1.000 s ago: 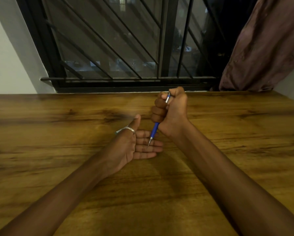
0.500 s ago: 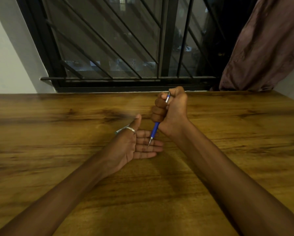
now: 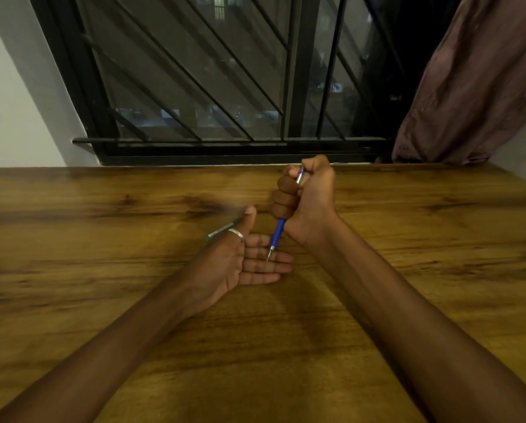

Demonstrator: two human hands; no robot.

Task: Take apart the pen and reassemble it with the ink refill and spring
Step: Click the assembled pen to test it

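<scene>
On the wide, glossy wood-grain bench (image 3: 408, 239), the right hand (image 3: 307, 203) at 12 o'clock is clenched round a slim blue plastic pen with a silver metal tip (image 3: 277, 236), tip touching the flat, released left hand (image 3: 243, 264), which wears a silver ring (image 3: 236, 234).

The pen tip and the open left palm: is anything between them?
Nothing shows there in the head view: the pen tip points at the left hand fingers.
</scene>
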